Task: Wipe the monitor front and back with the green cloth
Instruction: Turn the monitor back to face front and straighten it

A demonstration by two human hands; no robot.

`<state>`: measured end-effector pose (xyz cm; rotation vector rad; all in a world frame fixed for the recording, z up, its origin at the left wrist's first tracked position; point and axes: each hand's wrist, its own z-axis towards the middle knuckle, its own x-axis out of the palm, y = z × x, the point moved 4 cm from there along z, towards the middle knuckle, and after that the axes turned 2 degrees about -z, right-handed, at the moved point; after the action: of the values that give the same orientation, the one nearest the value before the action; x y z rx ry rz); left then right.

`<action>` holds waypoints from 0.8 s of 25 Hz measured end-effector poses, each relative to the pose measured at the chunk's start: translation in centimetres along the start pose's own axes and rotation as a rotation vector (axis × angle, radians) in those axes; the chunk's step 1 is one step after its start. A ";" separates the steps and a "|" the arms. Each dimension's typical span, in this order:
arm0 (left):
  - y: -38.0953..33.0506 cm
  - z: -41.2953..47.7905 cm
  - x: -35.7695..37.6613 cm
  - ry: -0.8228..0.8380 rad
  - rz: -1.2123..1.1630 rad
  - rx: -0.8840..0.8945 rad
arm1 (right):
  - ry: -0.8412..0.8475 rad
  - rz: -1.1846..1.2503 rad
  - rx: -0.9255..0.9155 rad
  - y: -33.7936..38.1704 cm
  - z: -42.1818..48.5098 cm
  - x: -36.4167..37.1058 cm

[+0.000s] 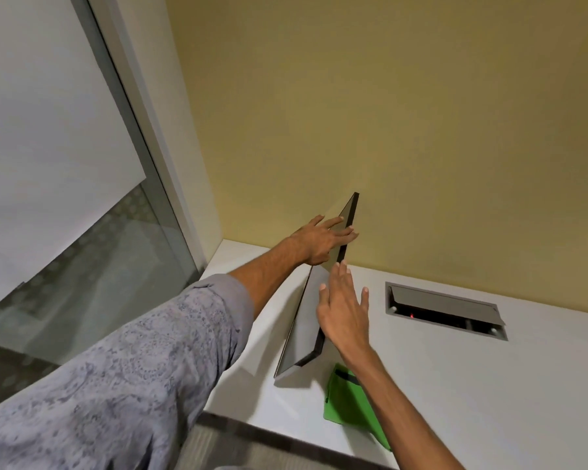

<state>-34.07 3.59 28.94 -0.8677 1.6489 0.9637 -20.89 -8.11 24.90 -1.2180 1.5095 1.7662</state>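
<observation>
The monitor (301, 334) is a thin dark panel that stands tilted on one corner on the white desk (489, 385), seen nearly edge-on. My left hand (319, 240) lies on its screen side near the top, fingers reaching over the far edge and holding it. My right hand (345, 310) is spread flat against the other side, at the panel's middle, fingers apart. The green cloth (345, 398) lies flat on the desk near the front edge, partly under my right forearm; neither hand touches it.
A recessed grey cable box (445, 310) with its lid raised sits in the desk to the right. A yellow wall (421, 130) runs behind the desk. A frosted glass partition (65, 164) closes the left side. Grey carpet (252, 449) lies below the desk's front edge.
</observation>
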 end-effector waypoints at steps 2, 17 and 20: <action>0.4 0.5 0.5 0.029 0.036 0.052 | -0.025 -0.013 0.008 -0.3 0.1 -0.1; 0.9 0.2 2.0 -0.088 0.076 0.013 | -0.023 -0.189 -0.090 -1.7 0.5 -1.0; 0.8 -0.1 2.1 -0.086 0.102 -0.012 | 0.001 -0.212 -0.117 -2.2 0.5 -1.5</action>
<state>-35.32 3.60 27.08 -0.7459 1.6271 1.0677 -18.48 -6.83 25.10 -1.3819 1.2415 1.7306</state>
